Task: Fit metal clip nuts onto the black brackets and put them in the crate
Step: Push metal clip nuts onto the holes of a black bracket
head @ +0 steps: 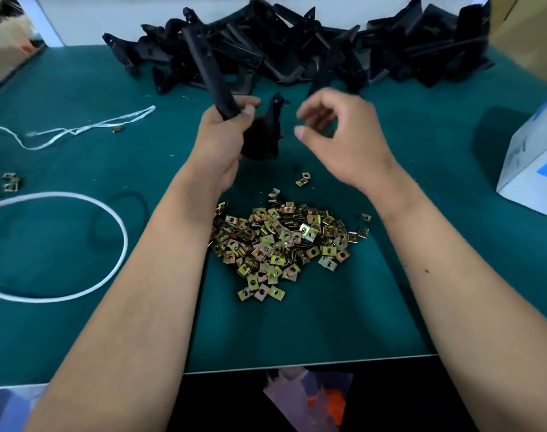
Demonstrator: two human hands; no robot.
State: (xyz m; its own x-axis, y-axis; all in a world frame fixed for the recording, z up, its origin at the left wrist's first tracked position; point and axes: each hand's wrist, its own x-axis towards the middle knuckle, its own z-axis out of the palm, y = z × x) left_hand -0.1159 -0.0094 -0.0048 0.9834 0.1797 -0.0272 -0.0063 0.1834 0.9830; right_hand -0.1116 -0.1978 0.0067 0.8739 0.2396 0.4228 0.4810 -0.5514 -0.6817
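Observation:
My left hand (pixel 217 141) grips a long black bracket (pixel 210 70) by its lower part, with its arm pointing up and away over the table. My right hand (pixel 337 135) hovers just right of the bracket, fingers loosely curled and holding nothing that I can see. A heap of brass-coloured metal clip nuts (pixel 278 241) lies on the green mat between my forearms. A big pile of black brackets (pixel 312 48) stretches across the far side of the table. No crate is in view.
A white cord loop (pixel 110 213) and a white string (pixel 79 129) lie on the left of the green table (pixel 79 322). A few stray clip nuts (pixel 8 182) sit near the left edge. A white and blue box (pixel 534 163) stands at the right.

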